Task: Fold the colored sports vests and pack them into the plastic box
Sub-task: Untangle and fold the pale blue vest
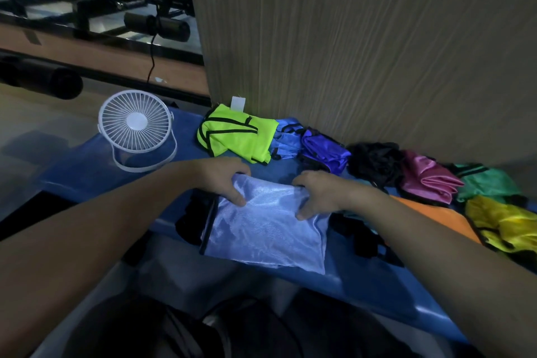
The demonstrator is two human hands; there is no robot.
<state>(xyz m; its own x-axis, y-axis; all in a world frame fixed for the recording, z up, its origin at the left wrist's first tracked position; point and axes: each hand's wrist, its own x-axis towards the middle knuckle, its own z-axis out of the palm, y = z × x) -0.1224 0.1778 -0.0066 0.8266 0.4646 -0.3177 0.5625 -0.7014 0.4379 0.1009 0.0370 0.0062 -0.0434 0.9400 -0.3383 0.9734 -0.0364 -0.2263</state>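
My left hand [223, 180] and right hand [316, 195] pinch the pale blue vest [267, 227] with curled fingers; slippery fabric may slide, spoiling the fold.

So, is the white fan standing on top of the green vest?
No, the white fan stands on the blue table, left of the green vest and apart from it.

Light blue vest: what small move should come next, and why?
Probably fold its far edge toward the person. Both hands, left and right, pinch the far edge of the light blue vest, which lies flat on the blue table.
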